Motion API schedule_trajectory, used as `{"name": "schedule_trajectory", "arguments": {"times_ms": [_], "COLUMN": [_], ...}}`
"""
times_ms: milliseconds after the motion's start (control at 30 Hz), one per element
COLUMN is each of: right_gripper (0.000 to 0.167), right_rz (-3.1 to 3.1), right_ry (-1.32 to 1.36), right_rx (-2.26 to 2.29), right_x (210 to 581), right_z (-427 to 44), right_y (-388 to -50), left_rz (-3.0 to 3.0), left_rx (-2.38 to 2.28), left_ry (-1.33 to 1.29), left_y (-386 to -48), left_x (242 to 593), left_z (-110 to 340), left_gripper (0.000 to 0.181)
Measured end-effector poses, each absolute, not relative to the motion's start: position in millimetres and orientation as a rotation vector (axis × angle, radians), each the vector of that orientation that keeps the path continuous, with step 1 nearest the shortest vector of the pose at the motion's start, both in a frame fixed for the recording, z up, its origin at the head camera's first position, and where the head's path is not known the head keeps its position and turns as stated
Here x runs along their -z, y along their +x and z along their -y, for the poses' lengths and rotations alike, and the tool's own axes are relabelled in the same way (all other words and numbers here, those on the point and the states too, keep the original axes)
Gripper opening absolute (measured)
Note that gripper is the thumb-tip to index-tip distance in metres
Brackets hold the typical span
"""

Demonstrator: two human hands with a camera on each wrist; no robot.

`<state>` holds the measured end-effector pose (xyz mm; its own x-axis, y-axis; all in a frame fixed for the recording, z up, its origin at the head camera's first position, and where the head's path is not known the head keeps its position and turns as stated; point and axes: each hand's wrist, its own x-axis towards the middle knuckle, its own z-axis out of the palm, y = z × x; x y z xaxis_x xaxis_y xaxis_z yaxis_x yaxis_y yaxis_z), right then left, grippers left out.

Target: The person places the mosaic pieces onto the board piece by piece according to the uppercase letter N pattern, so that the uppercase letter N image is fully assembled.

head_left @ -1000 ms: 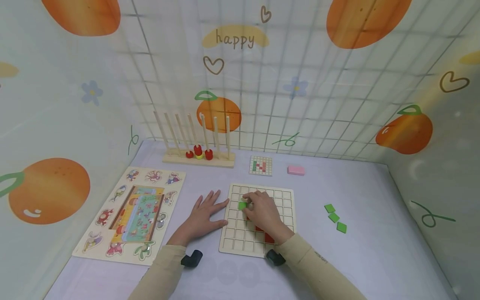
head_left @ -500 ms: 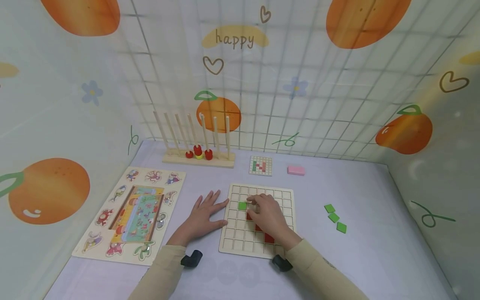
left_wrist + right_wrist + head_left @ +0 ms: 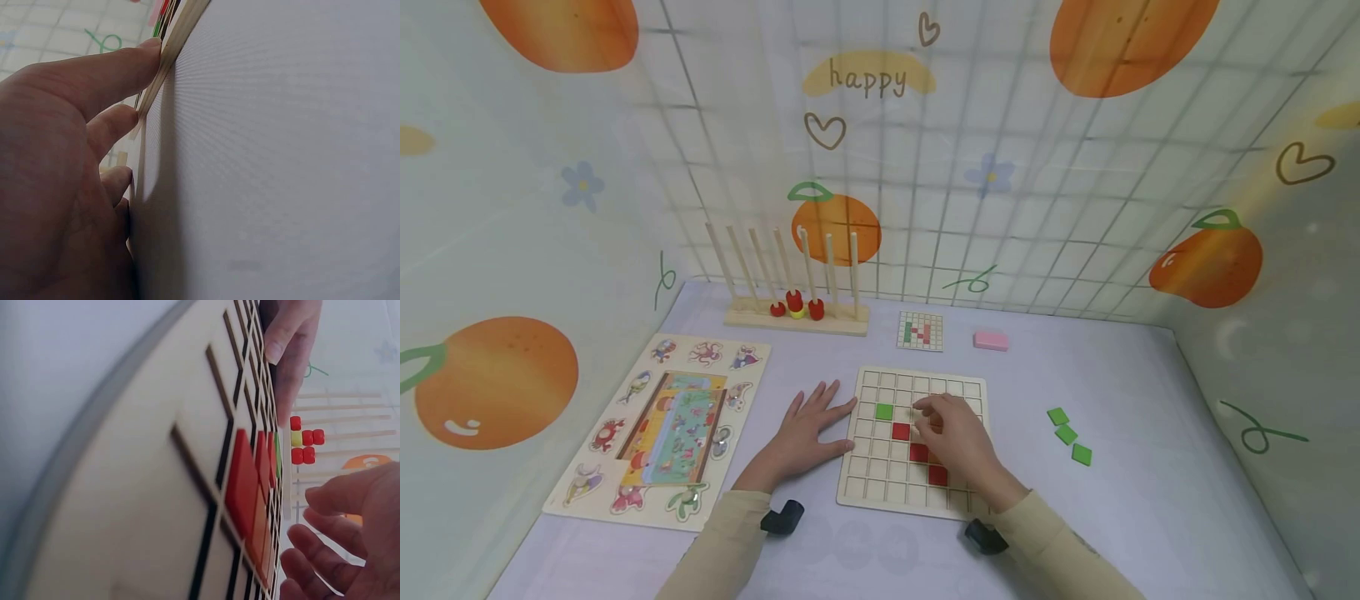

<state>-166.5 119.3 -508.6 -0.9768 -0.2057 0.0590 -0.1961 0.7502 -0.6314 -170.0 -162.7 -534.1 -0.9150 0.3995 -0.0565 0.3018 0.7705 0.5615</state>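
A wooden grid board [image 3: 880, 492] lies flat on the table. In its cells sit one green tile [image 3: 884, 412] and a diagonal of red tiles [image 3: 919, 452]. My left hand [image 3: 805, 435] rests with fingers spread on the table, its thumb and index fingertip touching the board's left edge; the left wrist view shows the thumb against that edge. Over the right part of the board hovers my right hand [image 3: 957, 440]. Its fingers are loosely bent, and the right wrist view shows nothing between them. It covers some of the cells.
Loose green tiles [image 3: 1066, 435] lie right of the board. Behind it are a small pattern card [image 3: 921, 332] and a pink block [image 3: 991, 341]. A peg stand [image 3: 797, 321] with beads stands at the back left, and a picture puzzle board [image 3: 662, 425] lies at the left.
My right hand has left the green tile and drawn back to the right, uncovering the red tiles. The green tile stays in its cell. My left hand keeps its place.
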Motion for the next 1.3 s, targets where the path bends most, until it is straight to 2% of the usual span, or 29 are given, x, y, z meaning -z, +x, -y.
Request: {"name": "schedule_trajectory", "arguments": {"times_ms": [533, 1300], "right_gripper": [0.022, 0.027], "right_rz": [-2.936, -3.063], "right_ry": [-0.168, 0.066], "right_rx": [1.067, 0.956], "right_x": [505, 509], "right_z": [-158, -245], "right_y": [-155, -145], "left_rz": [-2.806, -2.783], "left_rx": [-0.837, -0.828], "left_ry": [0.553, 0.522], "left_y": [-169, -170], "left_x": [533, 535], "left_z": [162, 162], "left_gripper": [0.070, 0.070]}}
